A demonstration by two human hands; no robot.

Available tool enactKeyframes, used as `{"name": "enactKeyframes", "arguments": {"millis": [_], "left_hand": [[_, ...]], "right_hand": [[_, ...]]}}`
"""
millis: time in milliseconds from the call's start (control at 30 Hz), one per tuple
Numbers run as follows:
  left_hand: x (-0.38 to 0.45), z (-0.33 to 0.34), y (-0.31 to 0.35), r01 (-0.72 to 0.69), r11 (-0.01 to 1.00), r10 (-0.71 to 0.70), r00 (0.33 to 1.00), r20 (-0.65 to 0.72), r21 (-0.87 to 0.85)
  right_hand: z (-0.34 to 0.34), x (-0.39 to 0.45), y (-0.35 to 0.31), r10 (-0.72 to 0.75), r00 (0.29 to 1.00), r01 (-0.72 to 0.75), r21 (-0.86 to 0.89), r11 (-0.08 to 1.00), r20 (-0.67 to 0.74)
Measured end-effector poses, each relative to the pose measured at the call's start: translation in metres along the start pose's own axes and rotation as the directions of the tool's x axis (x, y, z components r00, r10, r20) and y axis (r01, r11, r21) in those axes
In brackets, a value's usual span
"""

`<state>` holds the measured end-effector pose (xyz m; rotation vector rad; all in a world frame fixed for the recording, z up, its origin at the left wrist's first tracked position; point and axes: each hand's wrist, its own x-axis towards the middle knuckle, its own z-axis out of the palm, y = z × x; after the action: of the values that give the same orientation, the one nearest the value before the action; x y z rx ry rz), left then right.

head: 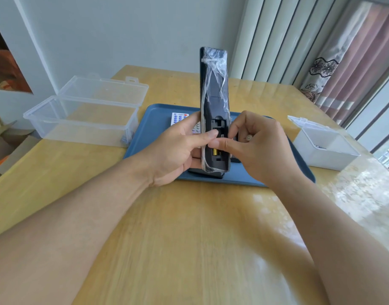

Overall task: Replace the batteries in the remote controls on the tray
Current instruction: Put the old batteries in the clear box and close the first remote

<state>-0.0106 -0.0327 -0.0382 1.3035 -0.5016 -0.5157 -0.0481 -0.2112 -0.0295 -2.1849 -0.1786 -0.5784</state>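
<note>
Above the blue tray (145, 137), the left hand (180, 148) grips a plastic-wrapped black remote (214, 89) upright, its compartment open. The right hand's (255, 144) thumb and fingers press a battery (215, 152) inside. A white remote (179, 119) on the tray looks untouched.

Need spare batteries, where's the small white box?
In the head view, the small white plastic box sits open on the wooden table's right side, beside the blue tray.
</note>
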Motion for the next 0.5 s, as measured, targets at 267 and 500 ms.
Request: {"name": "enactKeyframes", "arguments": {"millis": [267,500], "left_hand": [[0.0026,-0.0015,-0.0001,-0.035,0.987,0.02,0.996,-0.091,-0.159],[0.0029,-0.0021,-0.0008,-0.077,0.989,0.062,0.991,-0.121,-0.125]], "right_hand": [[-0.0052,-0.0011,-0.0046,-0.032,0.999,0.028,0.091,0.995,0.042],[-0.0027,-0.0021,-0.0034,-0.009,0.998,0.006,0.05,0.999,0.061]]}}
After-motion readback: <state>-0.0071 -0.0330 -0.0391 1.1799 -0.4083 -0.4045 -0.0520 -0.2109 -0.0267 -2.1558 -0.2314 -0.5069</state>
